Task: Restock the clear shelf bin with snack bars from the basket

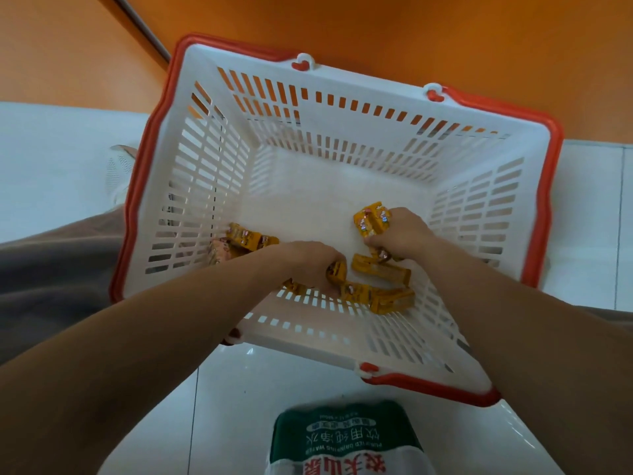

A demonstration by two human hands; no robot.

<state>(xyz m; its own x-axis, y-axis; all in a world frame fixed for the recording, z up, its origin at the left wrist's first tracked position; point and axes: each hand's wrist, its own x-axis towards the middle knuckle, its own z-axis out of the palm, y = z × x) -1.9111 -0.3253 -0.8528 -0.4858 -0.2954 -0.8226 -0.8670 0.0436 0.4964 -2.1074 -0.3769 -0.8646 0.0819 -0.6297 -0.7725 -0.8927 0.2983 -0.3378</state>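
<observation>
A white slotted basket (342, 132) with a red rim sits on the white floor below me. Several yellow-wrapped snack bars (380, 269) lie on its bottom, some at the left (250, 238) and some near the front wall. My left hand (305, 262) reaches down inside and closes on bars at the middle front. My right hand (400, 231) is further right and grips a small bunch of bars (371, 217) that stick out past its fingers. No clear shelf bin is in view.
An orange wall (411, 36) rises behind the basket. A shrink-wrapped pack of water bottles (346, 437) with a green label stands near my feet. My trouser leg (51, 262) and a white shoe (118, 169) are at the left.
</observation>
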